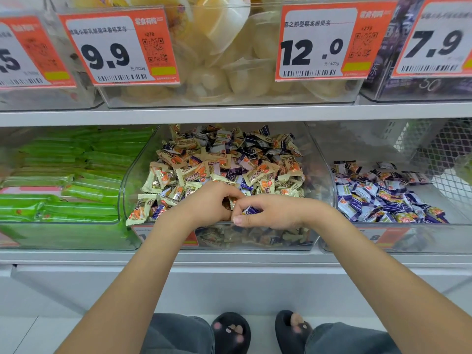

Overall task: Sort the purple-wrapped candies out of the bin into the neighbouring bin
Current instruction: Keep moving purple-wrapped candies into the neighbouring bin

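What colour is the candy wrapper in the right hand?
Purple and white, pinched in the right hand; candy shows in the head view.

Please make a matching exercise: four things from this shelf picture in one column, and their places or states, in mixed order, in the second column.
Things
1. clear plastic middle bin
2. clear plastic right-side bin
3. long green-wrapped snack bars
4. right hand

Places or states
A. left-side bin
B. holds mostly purple-wrapped candies
C. pinches a purple-wrapped candy
D. holds cream-and-orange and purple candies mixed

Pairs: 1-D, 2-B, 3-A, 4-C
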A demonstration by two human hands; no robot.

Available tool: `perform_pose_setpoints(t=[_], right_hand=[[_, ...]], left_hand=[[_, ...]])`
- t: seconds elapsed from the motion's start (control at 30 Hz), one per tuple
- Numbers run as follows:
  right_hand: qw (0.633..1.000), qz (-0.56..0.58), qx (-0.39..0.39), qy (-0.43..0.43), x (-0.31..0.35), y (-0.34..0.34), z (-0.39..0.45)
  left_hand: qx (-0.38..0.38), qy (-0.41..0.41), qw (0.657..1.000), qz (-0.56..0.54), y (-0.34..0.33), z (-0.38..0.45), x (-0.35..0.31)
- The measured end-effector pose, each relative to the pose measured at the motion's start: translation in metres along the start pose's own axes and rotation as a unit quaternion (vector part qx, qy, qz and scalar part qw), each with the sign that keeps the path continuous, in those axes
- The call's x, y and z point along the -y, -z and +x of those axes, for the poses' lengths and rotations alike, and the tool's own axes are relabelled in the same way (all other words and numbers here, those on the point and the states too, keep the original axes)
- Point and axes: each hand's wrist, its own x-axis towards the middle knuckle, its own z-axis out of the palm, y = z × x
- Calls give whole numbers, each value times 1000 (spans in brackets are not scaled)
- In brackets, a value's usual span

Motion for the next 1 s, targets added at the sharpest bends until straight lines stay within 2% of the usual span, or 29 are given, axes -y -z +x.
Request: perform_pose_setpoints(t=[0.23,0.37,0.4,0.5,0.6,0.67,0.73,0.8,0.83,0.9,1.0], right_hand=[[991,93,-87,33,-2,3,-3],[948,254,-186,37,2,16,-20],[942,249,-220,38,1,21,-28],[924,129,-359,36,-10,39,-59],[867,186,-461,38,-27,55,-90],[845,152,-512,-6,-45,62,-105],[870,70,-482,-72,-64,65,-118],[916,11,-383,-118,-78,63,-129],[924,-1,-360,-128,-81,63,-133],[909,-15,-400,-118,-81,65,-141],[862,-34,-499,-83,-71,67,-149]], left_hand=[[-8,0,1000,26,0,-1,0],[-64,-15,997,35,0,-6,1],[-81,-20,996,22,1,-8,1],[-113,-25,993,8,0,-9,-5],[-112,-34,992,38,-4,-6,-14],[-101,-45,991,71,-9,-4,-21],[-95,-44,988,112,-13,-3,-26],[-104,-35,982,156,-17,-2,-30],[-110,-30,979,171,-18,-1,-31],[-103,-9,981,165,-18,-1,-30],[-84,25,985,151,-14,-2,-30]])
